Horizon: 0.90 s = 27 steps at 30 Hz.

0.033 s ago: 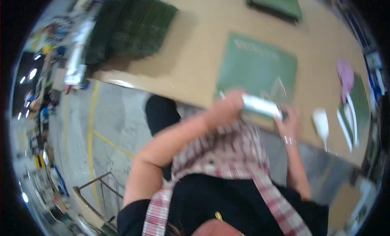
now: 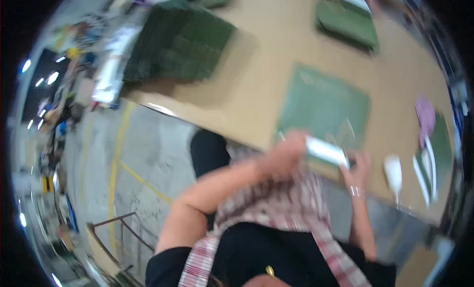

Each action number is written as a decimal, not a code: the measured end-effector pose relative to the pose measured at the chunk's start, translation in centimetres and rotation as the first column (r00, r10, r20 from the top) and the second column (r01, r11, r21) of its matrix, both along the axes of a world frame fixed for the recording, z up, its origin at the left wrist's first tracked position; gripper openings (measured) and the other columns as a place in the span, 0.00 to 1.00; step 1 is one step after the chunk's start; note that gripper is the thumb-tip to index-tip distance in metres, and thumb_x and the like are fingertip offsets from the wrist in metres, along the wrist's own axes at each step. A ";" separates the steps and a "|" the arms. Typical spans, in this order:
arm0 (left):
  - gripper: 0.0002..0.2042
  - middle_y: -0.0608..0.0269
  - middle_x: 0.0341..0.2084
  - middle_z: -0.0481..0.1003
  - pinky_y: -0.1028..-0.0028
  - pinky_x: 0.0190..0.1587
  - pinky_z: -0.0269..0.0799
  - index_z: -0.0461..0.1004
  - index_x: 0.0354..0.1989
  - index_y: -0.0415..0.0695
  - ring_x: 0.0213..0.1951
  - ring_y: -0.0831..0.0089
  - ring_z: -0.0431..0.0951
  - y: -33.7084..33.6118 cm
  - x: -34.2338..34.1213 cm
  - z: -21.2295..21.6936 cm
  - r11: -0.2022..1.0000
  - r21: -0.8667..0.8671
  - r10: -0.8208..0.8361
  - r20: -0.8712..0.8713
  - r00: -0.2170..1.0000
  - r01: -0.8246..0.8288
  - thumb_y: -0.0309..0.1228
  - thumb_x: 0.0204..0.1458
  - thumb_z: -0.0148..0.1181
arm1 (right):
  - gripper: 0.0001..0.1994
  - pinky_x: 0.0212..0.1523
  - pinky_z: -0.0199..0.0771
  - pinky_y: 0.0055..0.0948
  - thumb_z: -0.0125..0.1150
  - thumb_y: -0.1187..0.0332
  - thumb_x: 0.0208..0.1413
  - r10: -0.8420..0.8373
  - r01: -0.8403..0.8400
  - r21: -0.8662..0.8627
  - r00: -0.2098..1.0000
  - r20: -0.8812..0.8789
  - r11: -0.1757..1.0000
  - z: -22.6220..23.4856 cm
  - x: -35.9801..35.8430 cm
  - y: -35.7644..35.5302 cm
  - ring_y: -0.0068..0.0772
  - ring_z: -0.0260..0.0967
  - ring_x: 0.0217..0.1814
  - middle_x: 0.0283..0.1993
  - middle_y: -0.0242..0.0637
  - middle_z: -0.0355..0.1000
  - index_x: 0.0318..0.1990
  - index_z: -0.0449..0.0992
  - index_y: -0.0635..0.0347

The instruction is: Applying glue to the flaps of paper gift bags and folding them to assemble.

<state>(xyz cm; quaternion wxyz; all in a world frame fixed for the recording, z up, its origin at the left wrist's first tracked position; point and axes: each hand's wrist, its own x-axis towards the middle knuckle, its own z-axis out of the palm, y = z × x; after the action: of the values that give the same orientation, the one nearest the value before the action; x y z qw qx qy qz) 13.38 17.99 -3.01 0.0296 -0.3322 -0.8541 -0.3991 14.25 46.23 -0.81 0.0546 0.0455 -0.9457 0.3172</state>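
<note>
A flat green rectangular piece [image 2: 323,106], seemingly fabric or a bag, lies on the table in front of me with faint pale print near its far edge. Along its near edge runs a shiny white strip [image 2: 326,152]. My left hand [image 2: 289,151] is closed at the strip's left end, its fingers blurred. At the other end my right hand [image 2: 356,169] pinches the strip between thumb and fingers; a small dark bit shows beside the fingertips. Whether the strip is joined to the green piece cannot be made out.
A tall dark green stack [image 2: 177,42] stands at the table's left, a smaller green stack [image 2: 345,22] at the far right. On the right lie a white nozzle bottle [image 2: 393,173], a pink cloth or glove [image 2: 425,114] and green pieces with white strips [image 2: 442,143]. A metal-framed cart [image 2: 111,220] stands lower left.
The whole view has shifted, so the table and everything on it sit lower and further right. Both hands keep their hold on the white strip.
</note>
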 end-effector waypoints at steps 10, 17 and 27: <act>0.40 0.46 0.70 0.44 0.47 0.69 0.39 0.51 0.70 0.54 0.70 0.49 0.45 2.2 4.4 0.2 0.963 -0.270 -0.033 -0.165 0.986 -0.013 0.54 0.49 0.57 | 0.26 0.52 0.68 0.36 0.69 0.77 0.39 -0.186 0.188 0.102 0.982 -0.023 0.977 -1.4 1.3 2.5 0.42 0.65 0.53 0.52 0.44 0.65 0.50 0.71 0.58; 0.42 0.48 0.70 0.46 0.50 0.69 0.40 0.49 0.70 0.57 0.70 0.51 0.48 3.0 2.0 -0.2 0.966 -0.257 -0.022 -0.206 0.978 -0.032 0.55 0.47 0.60 | 0.35 0.67 0.53 0.37 0.67 0.79 0.35 0.028 0.009 -0.433 0.996 0.079 0.901 -2.6 -3.4 5.0 0.40 0.60 0.64 0.60 0.41 0.66 0.58 0.68 0.59; 0.25 0.49 0.60 0.62 0.57 0.64 0.55 0.66 0.57 0.42 0.61 0.49 0.61 -0.3 -2.7 3.1 0.990 -0.123 0.068 0.018 0.998 -0.065 0.40 0.52 0.59 | 0.31 0.68 0.50 0.35 0.66 0.77 0.34 0.118 -0.031 -0.408 0.975 0.188 0.913 -2.1 -5.0 4.0 0.38 0.60 0.63 0.57 0.39 0.68 0.54 0.72 0.61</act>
<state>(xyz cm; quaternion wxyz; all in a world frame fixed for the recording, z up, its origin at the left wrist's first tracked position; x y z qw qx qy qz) 10.66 17.65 0.05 0.0131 -0.3004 -0.8879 -0.3483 9.29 50.25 -2.96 -0.0489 0.0359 -0.8582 0.5096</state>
